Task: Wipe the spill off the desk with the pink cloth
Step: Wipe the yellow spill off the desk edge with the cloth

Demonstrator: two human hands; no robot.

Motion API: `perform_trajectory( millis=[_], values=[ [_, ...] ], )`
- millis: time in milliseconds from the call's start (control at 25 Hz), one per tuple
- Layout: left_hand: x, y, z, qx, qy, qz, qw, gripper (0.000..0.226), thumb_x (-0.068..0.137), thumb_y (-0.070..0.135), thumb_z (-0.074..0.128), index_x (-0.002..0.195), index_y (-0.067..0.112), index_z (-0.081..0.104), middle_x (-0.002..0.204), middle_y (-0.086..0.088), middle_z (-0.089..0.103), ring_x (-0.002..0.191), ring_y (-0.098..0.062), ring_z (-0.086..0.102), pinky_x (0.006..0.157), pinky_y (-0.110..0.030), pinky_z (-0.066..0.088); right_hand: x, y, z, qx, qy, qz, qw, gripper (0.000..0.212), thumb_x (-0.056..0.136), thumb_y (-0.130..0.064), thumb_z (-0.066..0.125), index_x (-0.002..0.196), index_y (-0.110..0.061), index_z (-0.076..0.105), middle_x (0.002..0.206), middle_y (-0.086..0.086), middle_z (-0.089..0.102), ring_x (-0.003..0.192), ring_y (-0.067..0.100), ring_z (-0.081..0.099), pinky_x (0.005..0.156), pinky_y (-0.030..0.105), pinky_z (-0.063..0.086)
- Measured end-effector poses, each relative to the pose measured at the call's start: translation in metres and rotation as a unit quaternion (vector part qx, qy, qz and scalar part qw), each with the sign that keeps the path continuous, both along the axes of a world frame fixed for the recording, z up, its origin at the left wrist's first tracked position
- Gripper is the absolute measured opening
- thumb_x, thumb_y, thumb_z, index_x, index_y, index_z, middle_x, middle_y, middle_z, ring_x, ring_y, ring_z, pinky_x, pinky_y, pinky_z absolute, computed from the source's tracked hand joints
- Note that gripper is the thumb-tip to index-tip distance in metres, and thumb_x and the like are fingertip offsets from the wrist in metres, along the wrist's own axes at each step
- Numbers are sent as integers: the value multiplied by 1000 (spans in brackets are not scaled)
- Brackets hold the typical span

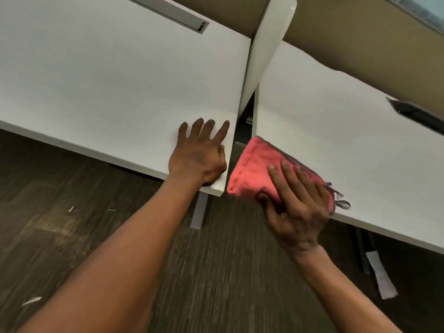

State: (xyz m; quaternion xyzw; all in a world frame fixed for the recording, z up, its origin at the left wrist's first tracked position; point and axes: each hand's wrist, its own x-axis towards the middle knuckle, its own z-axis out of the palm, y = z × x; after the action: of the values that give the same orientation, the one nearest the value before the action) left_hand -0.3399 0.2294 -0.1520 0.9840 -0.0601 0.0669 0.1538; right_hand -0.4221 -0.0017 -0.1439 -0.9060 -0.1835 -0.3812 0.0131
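A folded pink cloth with a dark edge lies over the near left corner of the right white desk and sticks out past its edge. My right hand grips the cloth, fingers on top and thumb underneath. My left hand rests flat with fingers spread on the near right corner of the left white desk. No spill shows on either desk.
A white divider panel stands between the two desks, with a narrow gap below it. A grey cable slot sits at the back of the left desk, a dark slot on the right one. Dark wood-look floor lies below.
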Motion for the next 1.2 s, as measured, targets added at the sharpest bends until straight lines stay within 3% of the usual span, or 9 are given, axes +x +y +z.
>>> perform_trajectory(
  millis=[160,360,520,640,840,920,1040,1200],
  values=[
    [5,7,-3,15,17,-16,1000,63,105,42,26,160,32,-1,168,-4,14,155,-26,6,124,-51,6,6,63,-12,49,6,-57,997,44,98,-54,56,131,-29,71,141,2,66,132,31,61,109,52,41],
    [1,4,0,-23,-4,-4,1000,62,104,38,32,161,30,9,166,-4,22,154,-26,14,123,-52,9,-24,49,-18,97,21,-52,994,45,95,-40,63,137,-26,67,146,3,62,139,31,55,111,58,41],
    [-1,4,-3,-22,-16,-7,1000,62,103,38,31,161,29,10,165,-6,25,153,-28,16,123,-53,10,-3,58,3,101,71,-105,987,51,91,-53,60,134,-28,68,141,-1,66,132,29,60,108,55,43],
    [1,6,-5,-34,-20,-7,999,62,103,40,30,161,27,12,165,-6,26,153,-28,16,124,-52,9,14,78,12,96,101,-156,978,52,89,-48,57,138,-32,64,145,-3,63,134,28,58,111,54,40],
    [-3,5,0,-45,-18,-2,999,62,102,39,32,160,27,14,164,-4,27,153,-26,17,124,-52,10,-23,69,-3,78,117,-103,985,56,90,-38,64,145,-31,57,157,1,50,147,30,44,119,60,31],
    [-2,5,-1,-49,-15,-3,999,63,101,38,33,160,27,14,164,-4,28,153,-25,17,124,-52,10,-9,66,12,39,153,-93,983,49,90,-44,60,138,-34,63,156,-1,52,145,30,46,116,58,33],
    [-1,5,-3,-65,-23,-4,998,64,100,35,34,160,26,16,163,-4,31,152,-26,20,124,-51,11,26,65,41,-17,278,-73,958,41,88,-53,47,120,-40,69,158,-11,48,145,23,44,116,53,35],
    [-3,8,-2,-72,-27,-3,997,62,101,31,35,160,23,17,163,-4,32,152,-25,21,124,-49,12,69,55,79,70,418,60,904,32,84,-47,58,101,-30,80,135,-12,67,136,16,49,110,47,41]
  ],
)
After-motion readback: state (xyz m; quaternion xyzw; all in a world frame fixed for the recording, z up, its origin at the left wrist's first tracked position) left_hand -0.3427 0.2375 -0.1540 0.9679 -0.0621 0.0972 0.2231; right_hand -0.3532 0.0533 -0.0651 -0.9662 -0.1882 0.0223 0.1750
